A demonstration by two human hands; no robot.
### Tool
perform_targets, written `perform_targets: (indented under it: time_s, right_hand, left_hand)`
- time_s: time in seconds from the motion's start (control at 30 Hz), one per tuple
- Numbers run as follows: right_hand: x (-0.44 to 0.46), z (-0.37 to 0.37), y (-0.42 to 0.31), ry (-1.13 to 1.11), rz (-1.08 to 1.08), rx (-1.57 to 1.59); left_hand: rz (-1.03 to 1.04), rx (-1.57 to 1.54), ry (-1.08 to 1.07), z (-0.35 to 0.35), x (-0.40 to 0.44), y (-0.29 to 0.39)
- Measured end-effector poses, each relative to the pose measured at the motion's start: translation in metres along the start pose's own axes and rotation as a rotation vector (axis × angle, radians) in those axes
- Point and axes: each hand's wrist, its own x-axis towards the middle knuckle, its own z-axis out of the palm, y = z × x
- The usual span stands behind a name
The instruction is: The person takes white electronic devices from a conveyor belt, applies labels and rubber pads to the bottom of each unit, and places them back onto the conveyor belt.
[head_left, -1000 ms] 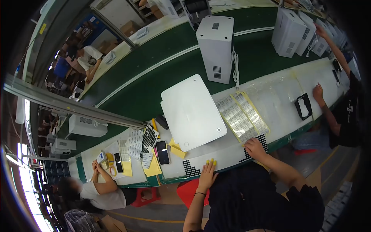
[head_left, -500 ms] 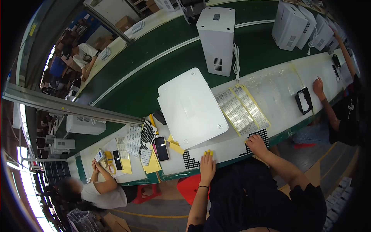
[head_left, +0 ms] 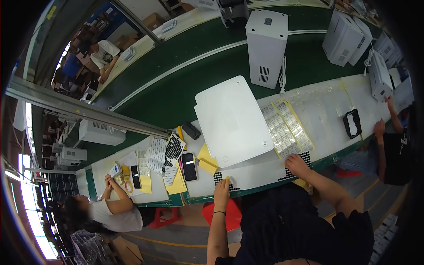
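Note:
My left hand (head_left: pixel 221 190) is over the left sheet of black round dots (head_left: pixel 218 176), fingers bent and drawn together, a yellow cover on one fingertip. Whatever is between those fingers is too small to make out. My right hand (head_left: pixel 297 166) lies with curled fingers at the right sheet of black dots (head_left: pixel 304 158); its fingertips are partly hidden. Just beyond both hands, a large white appliance (head_left: pixel 234 123) presents a flat face with round marks near its corners.
Silver label sheets (head_left: pixel 287 128) lie right of the appliance. A phone (head_left: pixel 189 167), yellow paper (head_left: pixel 207 159) and dotted sheets (head_left: pixel 174 150) lie left. A tall white unit (head_left: pixel 266 51) stands on the green conveyor (head_left: pixel 185 88). Co-workers sit on both sides; a black tray (head_left: pixel 352 123) is at right.
My left hand has moved left onto the dot sheet, its fingers now bent instead of stretched out. The right co-worker's hands have moved toward a white unit now on the table. The view has shifted.

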Motion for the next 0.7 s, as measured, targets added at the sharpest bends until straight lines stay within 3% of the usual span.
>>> perform_targets:
  time_s: [0.17, 0.27, 0.3, 0.37, 0.5, 0.6, 0.7]
  right_hand:
    - [0.049, -0.036, 0.003, 0.060, 0.250, 0.371]
    - [0.132, -0.104, -0.014, 0.560, 0.319, 0.533]
    - [0.158, -0.135, -0.020, 0.608, 0.342, 0.618]
    - [0.201, -0.198, -0.041, 0.804, 0.198, 0.749]
    - [0.250, -0.262, -0.070, 0.749, -0.001, 0.653]
    - [0.268, -0.264, -0.073, 0.665, -0.012, 0.622]
    - [0.277, -0.267, -0.073, 0.591, -0.012, 0.597]
  left_hand:
    - [-0.002, 0.017, -0.018, 0.000, 0.009, 0.001]
    - [0.044, 0.007, -0.047, -0.005, 0.018, -0.004]
    - [0.036, 0.004, -0.102, -0.001, 0.018, -0.010]
    - [0.032, -0.024, -0.121, -0.001, 0.019, -0.012]
    - [0.027, -0.037, -0.129, 0.000, 0.021, -0.014]
    - [-0.080, -0.082, -0.112, -0.003, 0.020, -0.007]
    - [-0.169, -0.181, 0.091, -0.015, 0.027, 0.014]
